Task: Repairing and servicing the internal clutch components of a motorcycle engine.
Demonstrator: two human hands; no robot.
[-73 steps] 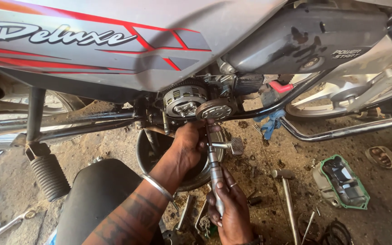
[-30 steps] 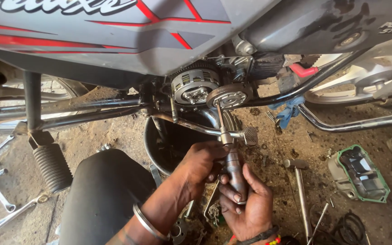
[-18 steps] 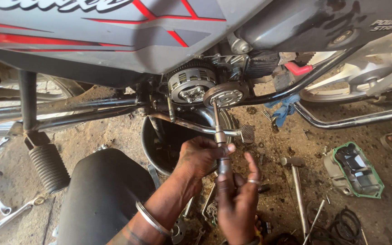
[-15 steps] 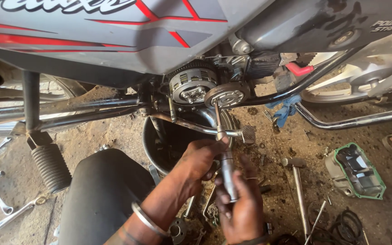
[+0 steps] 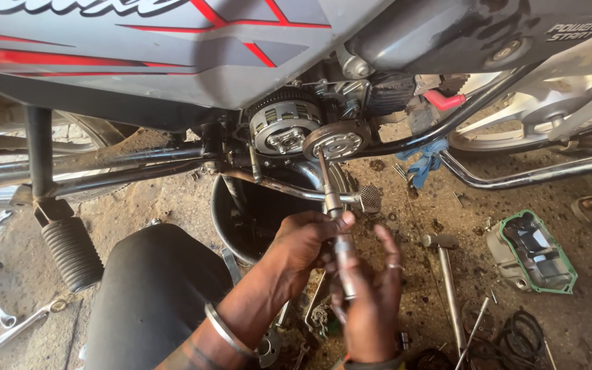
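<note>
Steel driver (image 5: 340, 253) up against clutch (image 5: 284, 128): my left hand (image 5: 306, 240) grips shaft, my right hand (image 5: 371, 301) wraps handle, fingers half spread.

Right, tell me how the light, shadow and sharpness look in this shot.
Head view: hard sunlight on the ground at right around the green-edged cover; the bucket under the engine sits in deep shadow; glare on the silver side panel; left hand, right hand and the tool are fairly sharp.
</note>
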